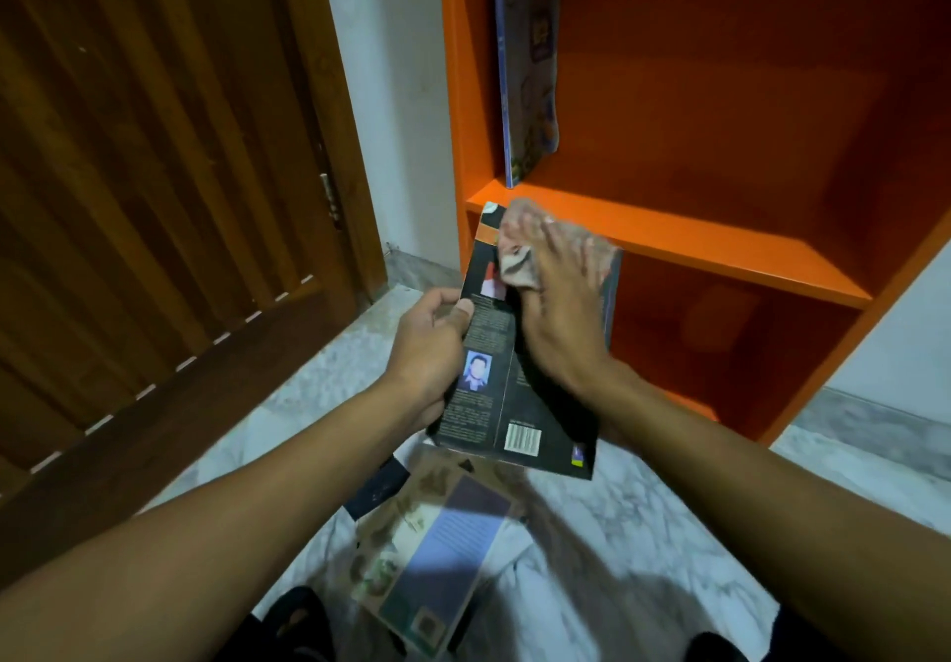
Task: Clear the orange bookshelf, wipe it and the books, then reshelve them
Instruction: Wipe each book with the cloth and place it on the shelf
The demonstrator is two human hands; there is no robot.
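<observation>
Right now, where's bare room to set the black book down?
Upper shelf board: bare to the right of the blue book leaning at the left wall. Lower compartment looks bare too. Floor below the black book is crowded by another book; marble right of it is free.

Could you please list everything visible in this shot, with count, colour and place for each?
bookshelf: one, orange, upper right.
blue book: one, upright on the shelf, leaning at its left wall.
black book: one, held in mid-air at centre.
cloth: one, pale, pressed on the black book.
floor books: at least two, one tan and blue over a dark one, on the floor.
floor: white marble.
door: one, brown, left.
left hand: grips the black book's edge.
right hand: presses the cloth.
</observation>
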